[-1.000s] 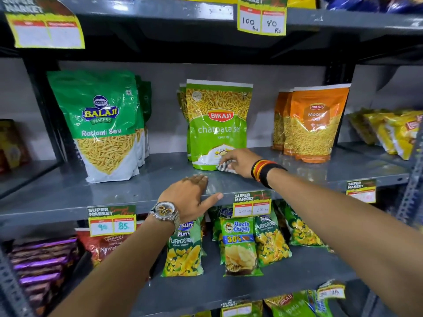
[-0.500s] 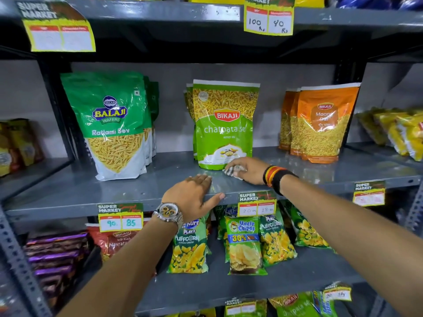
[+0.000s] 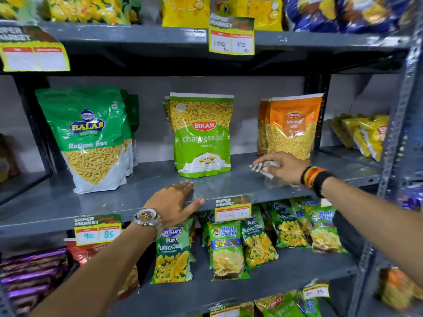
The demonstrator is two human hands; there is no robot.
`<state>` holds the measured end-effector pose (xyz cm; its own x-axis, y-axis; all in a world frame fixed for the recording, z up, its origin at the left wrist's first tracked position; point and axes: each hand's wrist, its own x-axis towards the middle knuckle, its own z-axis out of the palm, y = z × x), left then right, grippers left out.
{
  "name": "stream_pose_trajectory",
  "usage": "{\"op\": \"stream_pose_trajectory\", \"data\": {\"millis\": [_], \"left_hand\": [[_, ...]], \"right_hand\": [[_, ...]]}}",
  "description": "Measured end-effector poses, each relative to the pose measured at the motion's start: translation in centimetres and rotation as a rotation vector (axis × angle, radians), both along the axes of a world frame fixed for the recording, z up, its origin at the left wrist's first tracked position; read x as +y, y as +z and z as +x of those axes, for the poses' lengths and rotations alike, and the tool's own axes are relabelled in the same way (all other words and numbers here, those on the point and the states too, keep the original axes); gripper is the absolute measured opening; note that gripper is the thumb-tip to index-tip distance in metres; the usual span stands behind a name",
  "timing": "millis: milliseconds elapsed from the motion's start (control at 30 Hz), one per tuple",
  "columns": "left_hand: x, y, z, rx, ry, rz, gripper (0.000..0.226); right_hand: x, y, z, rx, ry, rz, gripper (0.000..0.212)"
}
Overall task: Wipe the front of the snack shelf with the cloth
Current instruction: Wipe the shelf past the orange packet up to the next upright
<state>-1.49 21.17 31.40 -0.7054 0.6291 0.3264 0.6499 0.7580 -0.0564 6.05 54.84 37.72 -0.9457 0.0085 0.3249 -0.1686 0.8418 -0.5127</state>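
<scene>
Grey shelf (image 3: 137, 191): right hand (image 3: 282, 168) slid cloth (image 3: 263, 168) rightward; left hand (image 3: 174, 202) unmoved.

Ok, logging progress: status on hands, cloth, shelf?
Right hand gripping cloth on shelf. Left hand flat on front edge. Orange packs close behind cloth.
</scene>
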Motion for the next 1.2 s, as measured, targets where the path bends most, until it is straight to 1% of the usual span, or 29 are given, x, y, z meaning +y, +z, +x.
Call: {"op": "stream_pose_trajectory", "data": {"millis": [67,133,200,233,267,400,500,567,667,800,933,1033,1067,1167,1200], "left_hand": [[1.6,0.3,0.3,-0.003,-0.031,-0.017,0.092],[3.7,0.4,0.4,0.011,-0.081,-0.019,0.091],[5.9,0.2,0.5,0.014,-0.123,-0.005,0.084],[6.8,0.1,0.6,0.008,-0.142,-0.012,0.082],[7.7,0.0,0.6,0.006,-0.158,-0.028,0.08],[10.6,0.7,-0.5,0.001,-0.205,-0.094,0.078],[11.8,0.4,-1.2,-0.016,-0.266,-0.157,0.075],[12.1,-0.2,-1.2,-0.022,-0.27,-0.158,0.072],[12.2,-0.6,-1.5,-0.027,-0.268,-0.123,0.07],[12.1,-0.8,-2.0,-0.018,-0.282,-0.117,0.07],[12.2,-0.8,-2.1,-0.018,-0.281,-0.114,0.071],[12.2,-1.0,-2.2,-0.02,-0.285,-0.109,0.072],[12.2,-1.0,-2.2,-0.021,-0.287,-0.112,0.072],[12.1,-1.0,-2.4,-0.015,-0.282,-0.123,0.072],[12.1,-0.9,-2.5,-0.013,-0.282,-0.126,0.072]], "right_hand": [[0.2,-2.0,-0.8,-0.035,-0.005,0.094,0.03],[0.2,-2.6,-0.7,-0.117,0.085,0.158,0.026],[0.8,-1.5,-0.1,-0.219,0.226,0.166,0.027],[1.4,-0.6,0.1,-0.245,0.273,0.189,0.027],[2.3,0.2,0.1,-0.226,0.282,0.198,0.028],[5.1,2.9,-3.5,0.024,0.149,0.06,0.026],[5.3,3.5,-8.2,0.093,0.076,0.028,0.023],[4.9,3.2,-11.7,0.107,0.045,0.023,0.023],[4.3,2.5,-16.9,0.095,-0.002,0.057,0.026],[3.6,2.0,-22.9,0.069,-0.057,0.166,0.029],[3.7,1.3,-27.4,0.052,-0.037,0.227,0.027],[4.7,-0.1,-29.2,-0.047,0.048,0.198,0.021],[5.1,-0.6,-29.3,-0.104,0.072,0.219,0.019],[5.6,-1.7,-29.5,-0.202,0.112,0.311,0.034],[5.5,-1.6,-29.2,-0.222,0.113,0.323,0.037]]}}
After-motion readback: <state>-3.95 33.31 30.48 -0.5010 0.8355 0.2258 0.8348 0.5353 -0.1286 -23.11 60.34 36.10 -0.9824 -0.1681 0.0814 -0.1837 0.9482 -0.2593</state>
